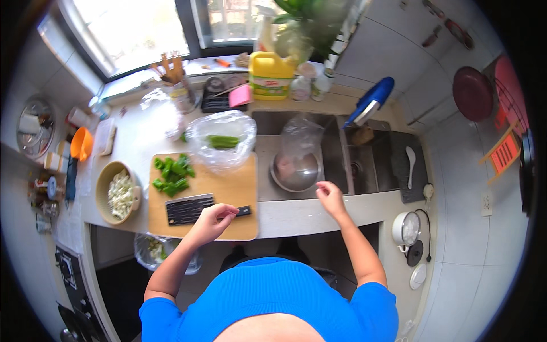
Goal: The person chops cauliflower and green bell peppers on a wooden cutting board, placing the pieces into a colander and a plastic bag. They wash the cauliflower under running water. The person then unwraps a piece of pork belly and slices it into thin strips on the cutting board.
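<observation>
Left hand (214,220): fingers curling inward, partly open; hanging over knife (185,210), between blade and handle; contact and grip cannot be told. Knife lying on cutting board (235,188) under hand. Chopped green peppers (172,174) resting beyond hand, to left; clear bag (246,126) sitting straight beyond. Right hand (331,198): fingers half-curling near sink's (334,153) front edge; hold, if any, cannot be told. Metal bowl (308,169) standing beyond, slightly left of right hand.
</observation>
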Demonstrator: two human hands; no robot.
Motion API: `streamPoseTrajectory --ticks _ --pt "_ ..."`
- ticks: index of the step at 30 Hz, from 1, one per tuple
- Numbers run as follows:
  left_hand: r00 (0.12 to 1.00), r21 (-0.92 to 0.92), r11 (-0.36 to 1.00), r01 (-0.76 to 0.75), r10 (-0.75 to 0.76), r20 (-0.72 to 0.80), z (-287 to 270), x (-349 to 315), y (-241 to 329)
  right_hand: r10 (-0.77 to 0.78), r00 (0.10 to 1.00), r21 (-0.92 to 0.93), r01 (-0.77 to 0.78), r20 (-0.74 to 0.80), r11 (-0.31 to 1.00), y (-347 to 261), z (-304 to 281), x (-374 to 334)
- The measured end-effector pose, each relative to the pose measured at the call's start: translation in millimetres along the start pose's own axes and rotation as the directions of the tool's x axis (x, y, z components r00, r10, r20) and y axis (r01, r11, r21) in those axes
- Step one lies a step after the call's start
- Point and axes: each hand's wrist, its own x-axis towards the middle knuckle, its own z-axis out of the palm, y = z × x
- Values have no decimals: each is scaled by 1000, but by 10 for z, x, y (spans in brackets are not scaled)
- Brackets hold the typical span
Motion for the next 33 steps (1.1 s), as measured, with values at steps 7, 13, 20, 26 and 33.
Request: streamPoseTrajectory --ticks 7,13,20,26,33 --pt "981 -351 916 195 -181 73 1216 1420 -56 362 912 296 -298 -191 907 1313 -1273 1087" --pt "850 -705 524 478 -478 221 2145 2475 -263 208 926 216 -143 -316 966 1775 -1659 2114" --pt "795 -902 -248 354 -429 430 2693 3803 -633 183 937 70 -170 -297 983 1588 -1814 3213" --pt "781 -922 -326 210 -511 359 2812 4226 -283 -194 971 -435 115 -143 893 2201 -2022 3639" --pt "757 -965 -169 200 -598 262 2668 4124 -816 359 933 747 -224 -22 626 1632 -1476 2509"
